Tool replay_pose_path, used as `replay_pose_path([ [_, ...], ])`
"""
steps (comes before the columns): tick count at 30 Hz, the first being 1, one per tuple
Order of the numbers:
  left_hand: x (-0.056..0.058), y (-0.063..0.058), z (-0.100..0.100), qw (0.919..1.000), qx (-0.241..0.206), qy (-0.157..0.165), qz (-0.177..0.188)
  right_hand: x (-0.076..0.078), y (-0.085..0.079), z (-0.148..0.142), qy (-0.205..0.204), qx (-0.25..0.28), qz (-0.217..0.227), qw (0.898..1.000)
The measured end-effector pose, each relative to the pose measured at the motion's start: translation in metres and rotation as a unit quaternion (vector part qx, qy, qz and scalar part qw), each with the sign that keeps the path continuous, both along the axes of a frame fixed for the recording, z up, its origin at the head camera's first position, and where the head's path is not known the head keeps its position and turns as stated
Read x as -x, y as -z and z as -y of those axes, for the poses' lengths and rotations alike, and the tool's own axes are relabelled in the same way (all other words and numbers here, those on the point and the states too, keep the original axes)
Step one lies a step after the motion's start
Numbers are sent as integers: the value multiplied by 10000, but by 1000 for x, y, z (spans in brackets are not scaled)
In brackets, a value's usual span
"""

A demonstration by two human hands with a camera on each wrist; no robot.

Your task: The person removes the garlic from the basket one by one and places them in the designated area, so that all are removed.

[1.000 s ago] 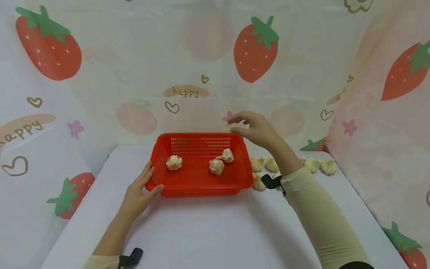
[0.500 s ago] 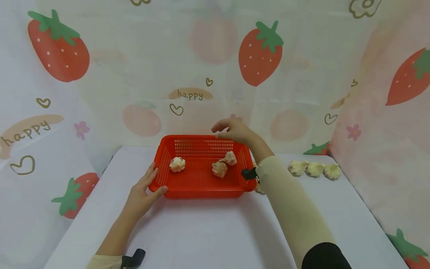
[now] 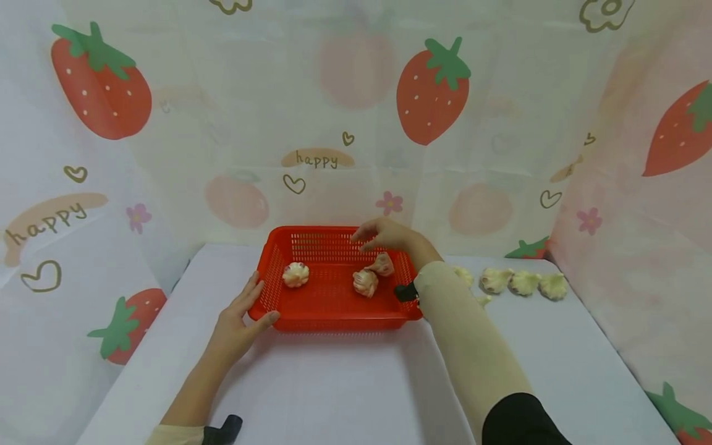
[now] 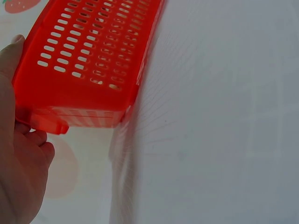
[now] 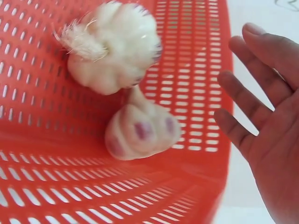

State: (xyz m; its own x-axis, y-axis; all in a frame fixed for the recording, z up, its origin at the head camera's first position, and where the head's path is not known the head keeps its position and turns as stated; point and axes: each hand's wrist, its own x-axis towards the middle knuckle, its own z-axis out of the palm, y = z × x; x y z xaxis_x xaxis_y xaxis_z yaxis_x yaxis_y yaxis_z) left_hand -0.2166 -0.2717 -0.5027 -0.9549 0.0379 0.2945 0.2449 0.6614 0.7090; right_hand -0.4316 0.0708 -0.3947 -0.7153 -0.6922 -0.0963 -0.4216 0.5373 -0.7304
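A red plastic basket [image 3: 339, 322] with slotted walls holds three garlic bulbs. One garlic bulb [image 3: 295, 274] lies at the left; another [image 3: 365, 282] and a purple-marked bulb [image 3: 382, 264] lie together at the right. My left hand [image 3: 236, 327] grips the basket's front left corner, thumb on the rim; in the left wrist view the fingers curl under the edge. My right hand [image 3: 389, 235] hovers over the back right part of the basket, fingers loosely bent and apart. The right wrist view shows that palm with nothing in it, beside the basket wall [image 5: 219, 182].
Pale yellowish bulbs [image 3: 523, 283] that look like garlic stand in a row on the white table [image 3: 334, 389], right of the basket. My right sleeve [image 3: 467, 334] hides some of them. A strawberry-printed cloth [image 3: 356, 123] rises behind the table.
My right hand has moved left and then down, from above the back right corner to over the basket's inside. My left hand keeps its hold on the basket. The head view has shifted slightly.
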Motion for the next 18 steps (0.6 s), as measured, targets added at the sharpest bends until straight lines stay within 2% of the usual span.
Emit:
replay_pose_path([
  [3, 0, -1, 0, 10000, -18, -1, -4, 2, 7, -1, -90, -102, 165, 9998],
  [9, -2, -1, -1, 10000, -60, -9, -39, 2, 19, -1, -165, -200, 773, 9967],
  [14, -2, 0, 0, 10000, -66, 2, -58, 0, 26, 2, -373, -515, 814, 9947],
  [18, 0, 0, 1, 9999, -55, 31, -85, -2, 27, 3, -320, -728, 1033, 9915],
])
